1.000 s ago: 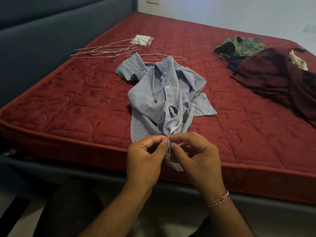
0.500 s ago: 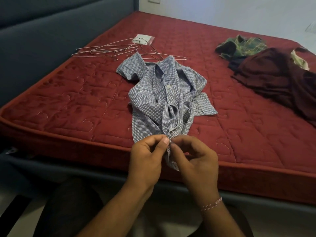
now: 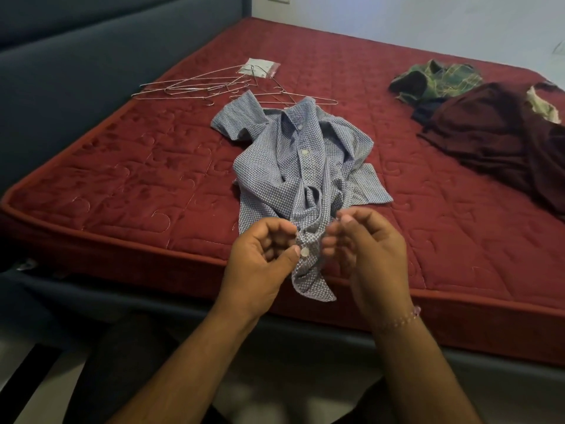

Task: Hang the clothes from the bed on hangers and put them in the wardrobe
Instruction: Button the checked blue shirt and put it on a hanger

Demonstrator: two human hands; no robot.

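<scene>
Blue-and-white small-checked cotton shirt with pale round buttons, on a deep red quilted mattress stitched in curls. Silver wire hangers gleam behind. Green plaid garment beside a dark maroon cloth heap. Slate-grey padded headboard.

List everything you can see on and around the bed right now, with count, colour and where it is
checked shirt: one, blue and white, middle of the mattress, hem at the near edge
wire hangers: several, silver, far left, beyond the shirt
small packet: one, white, by the hangers
plaid garment: one, green, far right
dark garment: one, maroon, right side
mattress: one, red quilted
bed frame: grey-blue, left and front
bracelet: one, beaded, right wrist
hands: left hand and right hand, either side of the hem; left thumb by a button
</scene>
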